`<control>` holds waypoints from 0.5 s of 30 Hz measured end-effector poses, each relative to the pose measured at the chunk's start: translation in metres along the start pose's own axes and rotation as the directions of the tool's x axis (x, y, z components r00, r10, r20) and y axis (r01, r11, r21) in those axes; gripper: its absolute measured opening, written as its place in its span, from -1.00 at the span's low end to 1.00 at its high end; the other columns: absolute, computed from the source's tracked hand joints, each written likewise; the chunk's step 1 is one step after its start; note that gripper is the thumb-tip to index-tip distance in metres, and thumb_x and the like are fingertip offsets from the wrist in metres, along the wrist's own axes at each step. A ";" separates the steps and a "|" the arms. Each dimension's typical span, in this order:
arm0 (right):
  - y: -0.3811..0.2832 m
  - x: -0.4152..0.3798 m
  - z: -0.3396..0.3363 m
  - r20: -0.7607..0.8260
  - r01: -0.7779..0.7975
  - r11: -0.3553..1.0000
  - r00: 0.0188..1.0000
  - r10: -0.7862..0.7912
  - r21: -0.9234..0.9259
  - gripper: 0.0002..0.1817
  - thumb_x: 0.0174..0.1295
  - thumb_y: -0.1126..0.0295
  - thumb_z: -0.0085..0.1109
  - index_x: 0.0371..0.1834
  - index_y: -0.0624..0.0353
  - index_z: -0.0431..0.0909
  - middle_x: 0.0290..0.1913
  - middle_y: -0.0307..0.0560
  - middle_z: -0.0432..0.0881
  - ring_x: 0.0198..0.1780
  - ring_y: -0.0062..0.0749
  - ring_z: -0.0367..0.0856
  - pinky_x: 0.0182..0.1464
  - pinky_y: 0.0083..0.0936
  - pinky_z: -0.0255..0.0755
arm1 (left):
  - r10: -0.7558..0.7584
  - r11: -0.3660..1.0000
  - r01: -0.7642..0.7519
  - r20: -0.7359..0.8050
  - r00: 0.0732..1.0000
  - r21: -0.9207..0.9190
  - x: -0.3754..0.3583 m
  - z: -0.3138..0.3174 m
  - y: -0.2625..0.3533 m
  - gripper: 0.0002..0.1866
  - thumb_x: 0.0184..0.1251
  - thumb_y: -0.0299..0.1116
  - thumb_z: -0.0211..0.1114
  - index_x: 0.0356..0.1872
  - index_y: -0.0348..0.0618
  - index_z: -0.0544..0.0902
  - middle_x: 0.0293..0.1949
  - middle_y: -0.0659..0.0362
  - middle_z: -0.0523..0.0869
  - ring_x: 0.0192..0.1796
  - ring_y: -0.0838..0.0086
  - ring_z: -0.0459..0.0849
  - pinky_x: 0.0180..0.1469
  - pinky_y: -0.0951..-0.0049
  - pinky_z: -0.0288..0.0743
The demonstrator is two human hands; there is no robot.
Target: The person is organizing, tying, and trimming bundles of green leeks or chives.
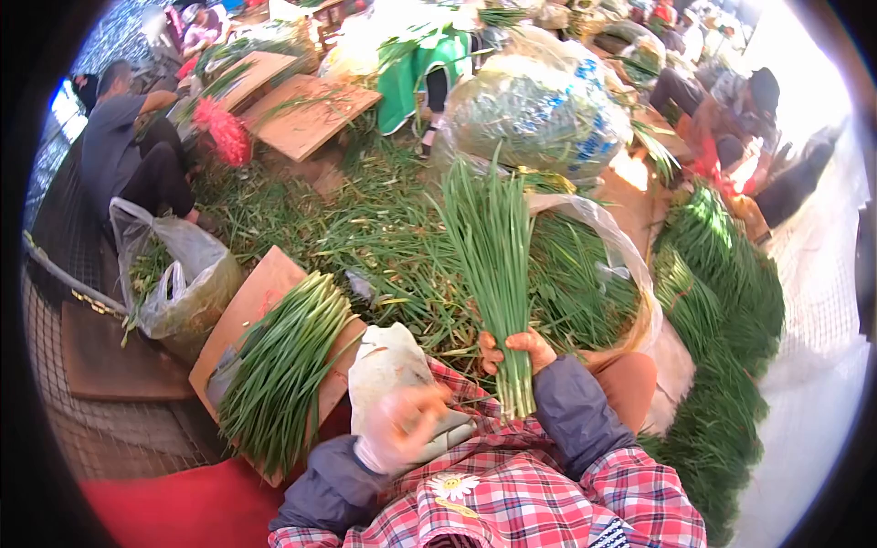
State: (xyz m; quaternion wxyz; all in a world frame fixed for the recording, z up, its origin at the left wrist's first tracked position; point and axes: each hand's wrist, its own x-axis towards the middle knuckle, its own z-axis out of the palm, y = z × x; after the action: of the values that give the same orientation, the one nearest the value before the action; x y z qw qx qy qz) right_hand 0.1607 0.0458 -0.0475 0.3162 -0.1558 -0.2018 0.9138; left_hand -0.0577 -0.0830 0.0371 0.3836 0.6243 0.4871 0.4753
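A bunch of long green chives [493, 256] stands nearly upright in front of me, pale cut ends down and leaf tips pointing away. My right hand [519, 352] is closed around its lower stalks. My left hand [402, 427], smeared by motion, is over my lap near a whitish cloth [385, 361]; whether its fingers hold anything cannot be made out. Left of it, a thick heap of chives [283, 374] lies on a tilted wooden board [260, 283]. Just beyond my right hand, an open clear plastic bag [630, 247] surrounds more loose chives.
Leaf scraps [365, 228] litter the ground ahead. A plastic bag of greens [196, 292] stands at left. Stacked chives [722, 384] line the right side. A large wrapped bundle [539, 114] lies ahead. One person [128, 137] sits at left, another person [749, 119] at right.
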 end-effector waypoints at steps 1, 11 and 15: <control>-0.001 0.003 -0.001 0.017 -0.012 0.999 1.000 0.012 -0.032 -0.47 -0.09 0.31 0.35 -0.02 0.24 0.41 -0.24 -0.09 0.49 -0.32 -0.40 0.49 -0.26 -0.30 0.50 | -0.051 0.999 0.050 -0.103 0.993 -0.012 0.009 -0.012 -0.004 -0.82 0.10 -0.59 0.19 -0.24 -0.30 0.62 -0.41 0.13 0.65 -0.35 0.51 0.62 -0.25 0.53 0.49; -0.001 0.004 0.023 -0.102 -0.197 0.911 0.980 0.172 -0.362 -0.37 -0.25 0.36 0.40 -0.02 0.26 0.41 -0.29 -0.03 0.55 -0.39 -0.29 0.56 -0.33 -0.35 0.48 | 0.115 0.987 -0.063 -0.379 0.918 0.148 0.108 -0.015 -0.026 -0.73 0.08 -0.58 0.27 -0.13 -0.22 0.60 -0.30 0.22 0.60 -0.47 0.66 0.44 -0.43 0.64 0.33; -0.002 -0.006 0.020 -0.103 -0.213 0.910 0.977 0.188 -0.355 -0.34 -0.22 0.35 0.39 0.05 0.27 0.39 -0.29 -0.03 0.54 -0.37 -0.30 0.55 -0.33 -0.35 0.48 | -0.035 0.989 0.094 -0.434 0.900 0.116 0.126 -0.004 -0.090 -0.59 0.07 -0.52 0.31 0.01 -0.20 0.49 -0.22 0.20 0.61 -0.43 0.65 0.45 -0.39 0.61 0.37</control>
State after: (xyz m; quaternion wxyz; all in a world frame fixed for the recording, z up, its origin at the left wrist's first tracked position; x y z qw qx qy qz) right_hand 0.1581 0.0377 -0.0284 0.1930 -0.2618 -0.3398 0.8825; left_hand -0.0742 0.0600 -0.0185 0.2392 0.5118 0.6109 0.5546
